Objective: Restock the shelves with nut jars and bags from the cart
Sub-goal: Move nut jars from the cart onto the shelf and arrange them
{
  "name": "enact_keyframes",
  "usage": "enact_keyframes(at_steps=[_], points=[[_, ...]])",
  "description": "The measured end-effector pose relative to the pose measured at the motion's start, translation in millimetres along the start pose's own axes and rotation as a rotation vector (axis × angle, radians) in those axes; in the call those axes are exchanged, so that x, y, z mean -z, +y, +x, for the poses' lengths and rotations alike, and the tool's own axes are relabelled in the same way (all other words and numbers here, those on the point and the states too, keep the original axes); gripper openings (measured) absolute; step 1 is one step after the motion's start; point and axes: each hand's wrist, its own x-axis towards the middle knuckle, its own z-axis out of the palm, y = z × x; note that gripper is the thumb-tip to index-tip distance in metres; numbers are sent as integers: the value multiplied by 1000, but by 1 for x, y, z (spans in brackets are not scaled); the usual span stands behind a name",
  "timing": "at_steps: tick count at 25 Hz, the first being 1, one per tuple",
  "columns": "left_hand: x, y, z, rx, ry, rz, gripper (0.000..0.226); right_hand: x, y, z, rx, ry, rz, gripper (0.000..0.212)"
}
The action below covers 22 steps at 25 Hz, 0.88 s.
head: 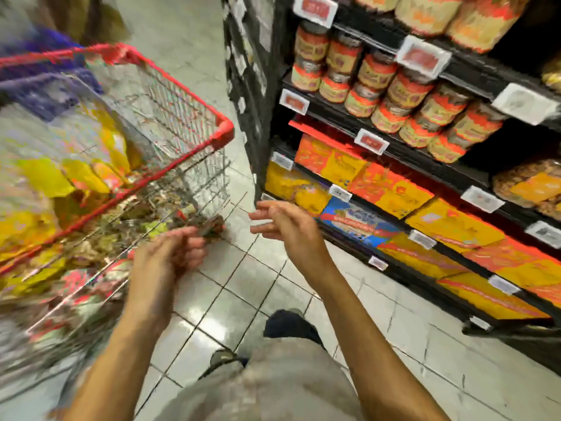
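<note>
Closest in, grey shorts point(273, 387) and a dark shoe point(291, 326) over the pale tiled floor point(230, 299). Both bare forearms stretch forward. The left hand point(170, 253) is right at the low near corner of the cart point(223, 130), fingers curled in by the wire. Something dark sits at the fingertips, but blur smears it, so I cannot tell whether that grip has hold of anything. The right hand point(283, 224) hangs in the air between cart and shelves point(337, 120). Its grip is released, fingers spread and loose, touching nothing.

On the left, the red-rimmed wire cart is heaped with yellow and clear bags point(45, 177). They are badly blurred, their labels unreadable, and the cart runs off the left edge.

On the right, the black shelves climb away. The lower tiers carry orange and yellow boxes point(391, 189), packed edge to edge. Above them, rows of nut jars point(406, 92) with orange labels are stacked two high. Bigger jars point(431, 10) on the top tier are cut off by the frame. White price tags point(372, 141) clip to the shelf edges, print too small to read.
</note>
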Motion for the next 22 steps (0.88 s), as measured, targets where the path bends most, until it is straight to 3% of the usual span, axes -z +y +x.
enact_keyframes(at_steps=[7, 13, 17, 19, 22], points=[[123, 18, 14, -37, 332, -177, 24, -117, 2, 63, 22, -353, -61, 26], [203, 53, 86, -41, 574, -271, 25, -195, -3, 173, -54, -426, -163, 26], [244, 76, 145, 2, 734, -295, 24, -248, -1, 268, -169, -523, -353, 26], [261, 75, 173, 79, 752, -325, 22, -275, 18, 310, -281, -560, -495, 26], [286, 44, 224, 401, 693, -454, 24, -328, 79, 358, -414, -665, -752, 31]])
